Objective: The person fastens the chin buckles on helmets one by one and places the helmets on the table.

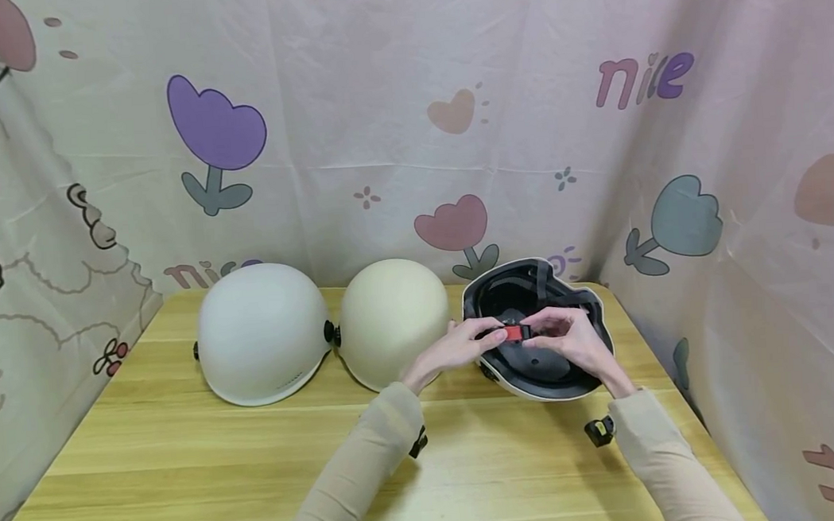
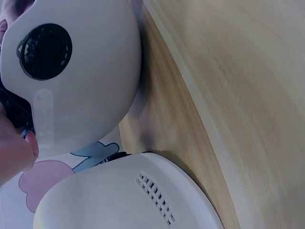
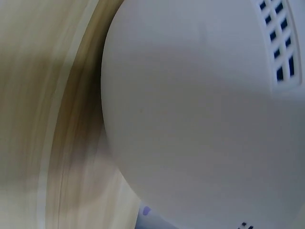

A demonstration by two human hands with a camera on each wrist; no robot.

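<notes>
At the right of the table an overturned helmet [image 1: 538, 365] shows its black lining. Above its opening, my left hand [image 1: 458, 346] pinches the red part of a chin-strap buckle [image 1: 513, 333] between thumb and fingers. From the other side, my right hand [image 1: 572, 339] pinches the buckle's black end. The two parts meet between the fingertips; whether they are latched cannot be seen. In the left wrist view the pale helmet shell [image 2: 90, 95] has a round black knob [image 2: 46, 51] on its side. The right wrist view is mostly filled by the shell [image 3: 190, 129].
A cream helmet [image 1: 392, 318] stands upright left of the overturned one. Beside it at the far left is a white helmet [image 1: 260, 334]. All rest on a wooden table [image 1: 222, 479]. A printed curtain [image 1: 350, 97] hangs behind and along the sides.
</notes>
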